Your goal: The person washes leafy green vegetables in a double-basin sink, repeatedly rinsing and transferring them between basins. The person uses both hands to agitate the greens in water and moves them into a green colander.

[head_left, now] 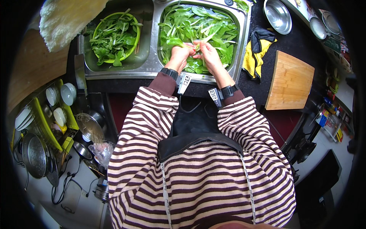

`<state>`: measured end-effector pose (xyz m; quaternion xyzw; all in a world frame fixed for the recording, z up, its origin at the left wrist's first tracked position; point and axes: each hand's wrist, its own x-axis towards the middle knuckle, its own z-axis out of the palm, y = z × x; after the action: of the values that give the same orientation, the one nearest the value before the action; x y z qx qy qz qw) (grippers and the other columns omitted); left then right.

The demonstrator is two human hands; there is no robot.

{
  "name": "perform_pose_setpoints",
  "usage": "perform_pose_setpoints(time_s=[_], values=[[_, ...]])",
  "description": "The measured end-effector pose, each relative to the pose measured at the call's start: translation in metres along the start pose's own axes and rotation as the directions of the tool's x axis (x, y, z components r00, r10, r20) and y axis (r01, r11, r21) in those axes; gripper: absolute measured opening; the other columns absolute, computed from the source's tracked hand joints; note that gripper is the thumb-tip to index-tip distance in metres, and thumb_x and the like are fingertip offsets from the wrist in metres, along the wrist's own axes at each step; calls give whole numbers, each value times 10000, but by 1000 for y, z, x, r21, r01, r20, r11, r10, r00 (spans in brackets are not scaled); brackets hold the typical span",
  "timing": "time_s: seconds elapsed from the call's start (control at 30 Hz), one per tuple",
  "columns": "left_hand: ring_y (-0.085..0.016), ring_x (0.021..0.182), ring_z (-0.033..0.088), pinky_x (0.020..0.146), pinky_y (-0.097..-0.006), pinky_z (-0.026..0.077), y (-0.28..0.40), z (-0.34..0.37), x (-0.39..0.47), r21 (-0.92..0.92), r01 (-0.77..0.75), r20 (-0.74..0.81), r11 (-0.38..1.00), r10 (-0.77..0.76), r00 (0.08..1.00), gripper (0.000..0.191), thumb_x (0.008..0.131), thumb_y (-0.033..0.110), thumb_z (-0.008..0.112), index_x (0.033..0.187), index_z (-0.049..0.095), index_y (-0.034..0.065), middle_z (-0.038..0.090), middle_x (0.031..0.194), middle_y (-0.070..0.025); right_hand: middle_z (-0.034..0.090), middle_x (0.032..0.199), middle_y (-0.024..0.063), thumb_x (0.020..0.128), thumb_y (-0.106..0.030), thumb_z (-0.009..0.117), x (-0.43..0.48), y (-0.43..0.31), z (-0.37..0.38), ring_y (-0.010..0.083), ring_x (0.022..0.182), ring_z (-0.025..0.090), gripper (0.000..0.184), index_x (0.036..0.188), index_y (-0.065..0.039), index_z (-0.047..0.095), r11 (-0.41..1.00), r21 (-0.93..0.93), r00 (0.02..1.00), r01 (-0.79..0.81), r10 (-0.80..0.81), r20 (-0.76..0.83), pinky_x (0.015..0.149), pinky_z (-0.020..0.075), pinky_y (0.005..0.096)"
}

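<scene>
Both my hands are above the right basin (242, 43) of a stainless steel double sink, which is full of loose leafy greens (183, 17) in water. My left hand (179, 55) grips a leafy green (173, 42) whose leaves point left. Close beside it, my right hand (211, 55) pinches a pale green stalk (210, 37) that slants up and right. Whether both hands hold the same plant I cannot tell. In the left basin (146, 37), a lime-green round basket (137, 34) carries more leafy greens (115, 37).
A steel bowl (278, 15), a yellow and black cloth (254, 54) and a wooden cutting board (290, 81) are on the dark counter at right. To the left, a cleaver-like blade (80, 70) stands by the sink. A green dish rack (47, 123) holds bowls (68, 94) and plates.
</scene>
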<state>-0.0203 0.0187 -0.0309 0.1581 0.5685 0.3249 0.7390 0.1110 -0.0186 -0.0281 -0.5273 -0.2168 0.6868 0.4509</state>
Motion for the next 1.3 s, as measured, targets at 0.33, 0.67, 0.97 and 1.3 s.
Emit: perform_pose_setpoints(time_s=[0.33,0.67,0.97,1.3], values=[[-289,835,671,667,-333,602,1,5,-2,133,-13,-9,991,14,1000,177,846,-91,462,981,572,-122,639,947,-214,651,792,105,770,-97,750,12,-6,4,140,565,626,280,949,41,586,957,-270,986,-107,67,-153,443,496,221],[-264,820,672,679,-320,599,0,-9,9,250,-57,-40,967,69,997,167,906,12,496,994,581,-102,647,927,-170,649,972,147,784,67,610,15,-11,-9,196,828,661,325,1105,96,569,964,-180,980,-194,184,-71,734,565,258],[-186,695,630,596,-286,524,0,-5,4,310,-131,-7,942,140,990,197,689,-77,686,871,624,-33,647,859,-114,646,846,157,881,-97,553,18,2,-4,225,645,664,201,960,86,578,997,-57,964,-55,38,-263,468,576,298],[-270,762,668,610,-321,587,-6,-10,18,385,-41,-153,922,108,982,104,815,-76,545,898,596,-114,634,876,-179,641,947,127,778,52,654,17,1,-12,183,834,641,179,944,33,590,999,-24,991,-31,28,-132,670,566,273]])
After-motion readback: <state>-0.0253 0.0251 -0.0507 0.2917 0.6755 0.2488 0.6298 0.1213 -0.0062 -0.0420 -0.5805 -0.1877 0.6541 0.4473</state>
